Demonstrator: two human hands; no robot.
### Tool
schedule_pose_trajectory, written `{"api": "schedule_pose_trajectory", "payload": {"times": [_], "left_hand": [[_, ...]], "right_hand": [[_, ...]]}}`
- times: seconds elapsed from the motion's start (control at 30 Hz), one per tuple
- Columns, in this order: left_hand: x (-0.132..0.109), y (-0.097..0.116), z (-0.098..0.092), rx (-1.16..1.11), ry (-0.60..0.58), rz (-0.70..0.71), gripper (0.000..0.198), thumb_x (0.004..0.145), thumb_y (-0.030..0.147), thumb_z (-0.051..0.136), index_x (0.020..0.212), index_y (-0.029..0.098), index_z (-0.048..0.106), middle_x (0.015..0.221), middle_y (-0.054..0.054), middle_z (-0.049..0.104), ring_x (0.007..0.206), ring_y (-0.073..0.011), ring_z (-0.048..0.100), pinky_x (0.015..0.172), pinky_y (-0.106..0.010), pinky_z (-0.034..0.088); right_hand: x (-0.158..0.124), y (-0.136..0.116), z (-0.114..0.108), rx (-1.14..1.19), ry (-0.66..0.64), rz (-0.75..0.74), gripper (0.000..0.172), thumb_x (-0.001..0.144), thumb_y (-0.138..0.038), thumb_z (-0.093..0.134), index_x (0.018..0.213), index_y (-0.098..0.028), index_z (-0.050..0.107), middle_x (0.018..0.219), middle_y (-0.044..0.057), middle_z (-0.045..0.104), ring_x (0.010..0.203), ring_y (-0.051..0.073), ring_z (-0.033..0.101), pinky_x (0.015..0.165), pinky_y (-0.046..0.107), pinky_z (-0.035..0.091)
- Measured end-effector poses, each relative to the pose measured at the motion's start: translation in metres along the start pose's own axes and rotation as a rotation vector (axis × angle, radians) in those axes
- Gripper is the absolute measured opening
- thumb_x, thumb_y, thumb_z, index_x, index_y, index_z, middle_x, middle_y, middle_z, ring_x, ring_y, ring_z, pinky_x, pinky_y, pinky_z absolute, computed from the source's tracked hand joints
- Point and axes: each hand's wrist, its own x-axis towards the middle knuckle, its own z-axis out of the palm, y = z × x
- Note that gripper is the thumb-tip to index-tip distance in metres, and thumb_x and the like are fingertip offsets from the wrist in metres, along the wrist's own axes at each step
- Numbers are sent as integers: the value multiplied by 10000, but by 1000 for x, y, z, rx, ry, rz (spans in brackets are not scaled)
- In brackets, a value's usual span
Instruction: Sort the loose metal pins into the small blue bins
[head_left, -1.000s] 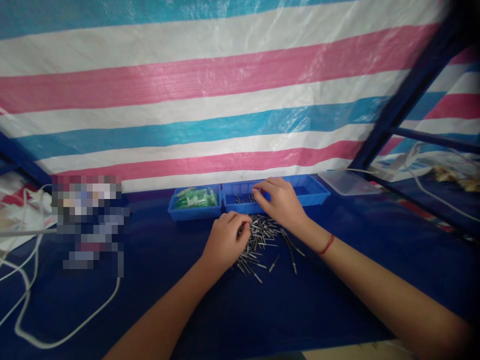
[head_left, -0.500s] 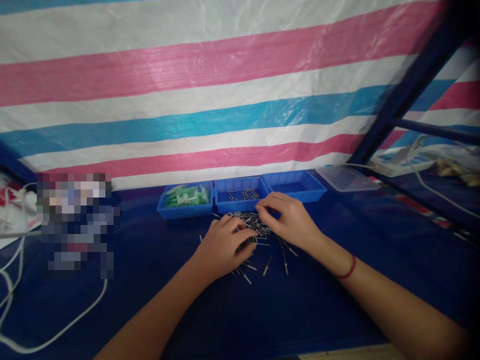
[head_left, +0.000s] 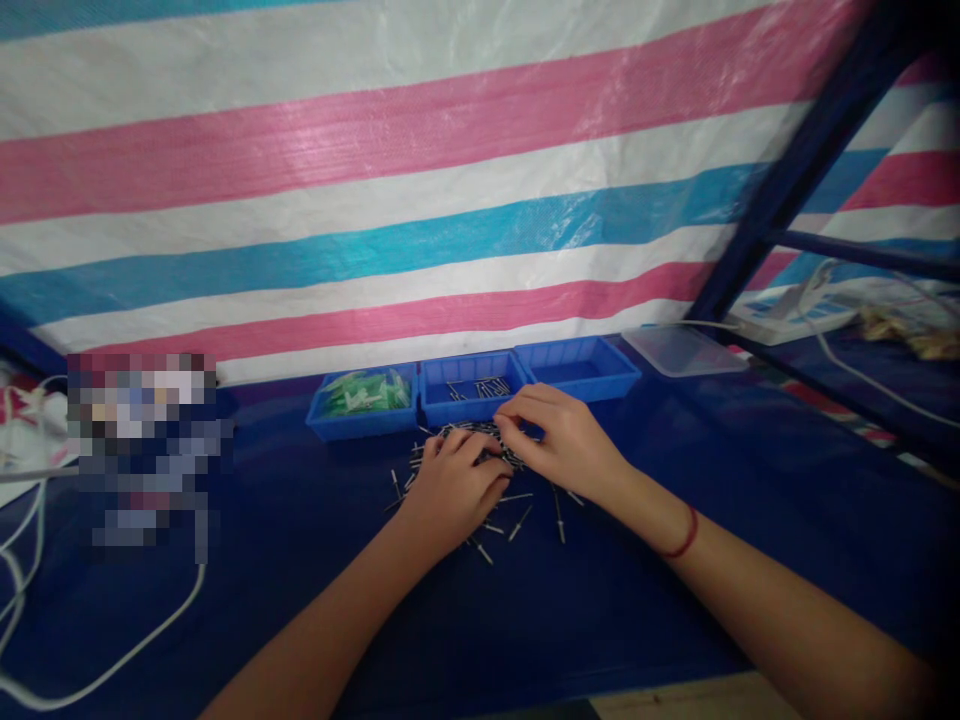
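A heap of small metal pins (head_left: pixel 480 440) lies on the dark blue table cover (head_left: pixel 300 560), just in front of three blue trays. My left hand (head_left: pixel 454 490) rests on the heap's near side with its fingers curled over pins. My right hand (head_left: pixel 562 440) sits on the heap's right side, fingertips pinched together at the pins. The left tray (head_left: pixel 360 405) holds green parts, the middle tray (head_left: pixel 469 390) holds a few pins, and the right tray (head_left: pixel 581 365) looks bare. A red string circles my right wrist.
A striped pink, white and blue tarp (head_left: pixel 375 200) hangs right behind the trays. A clear plastic lid (head_left: pixel 679 350) lies right of them. White cables (head_left: pixel 112 650) loop at the left. A dark blue frame post (head_left: pixel 795 170) rises at the right.
My right hand has come back from the middle tray down to the heap. My left hand stayed on the pins, and a few pins now lie scattered to its left.
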Motion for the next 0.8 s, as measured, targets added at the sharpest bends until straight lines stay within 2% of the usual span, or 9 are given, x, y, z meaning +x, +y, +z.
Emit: {"api": "schedule_pose_trajectory", "payload": {"times": [0.1, 0.17, 0.4, 0.57, 0.8], "left_hand": [[0, 1, 1, -24, -11, -51, 197, 897, 318, 502, 1045, 315, 632, 1171, -9, 557, 1057, -244, 430, 811, -404, 329], [0, 2, 2, -23, -10, -83, 184, 887, 324, 513, 1019, 320, 641, 1176, -11, 548, 1059, -252, 423, 801, -407, 331], [0, 7, 5, -22, -3, -118, 101, 844, 304, 566, 882, 253, 644, 1093, -33, 552, 1076, -256, 407, 817, -403, 341], [0, 7, 8, 31, 25, -83, 200, 913, 311, 459, 987, 219, 621, 1147, -67, 537, 1070, -260, 411, 813, -421, 351], [0, 3, 10, -15, 34, -90, 227, 849, 421, 560, 1025, 308, 647, 1169, -56, 532, 1078, -282, 399, 815, -433, 339]], "right_hand": [[-1, 0, 2, -1, -7, -11, 194, 859, -180, 491, 708, -175, 613, 707, 36, 615, 706, 159, 545, 706, 309, 425], [-1, 0, 4, 3, -16, -25, 180, 854, -174, 498, 719, -175, 618, 717, 33, 619, 712, 159, 544, 714, 310, 424], [-1, -2, 5, 21, -37, -25, 125, 818, -147, 529, 746, -172, 627, 745, 33, 630, 742, 162, 547, 713, 302, 424], [-1, -3, 3, 32, -58, -33, 139, 833, -157, 511, 767, -178, 632, 758, 39, 633, 747, 168, 548, 714, 310, 430], [-1, -3, 5, 45, -65, -36, 176, 853, -183, 492, 759, -182, 641, 739, 38, 626, 739, 163, 542, 700, 306, 424]]}}
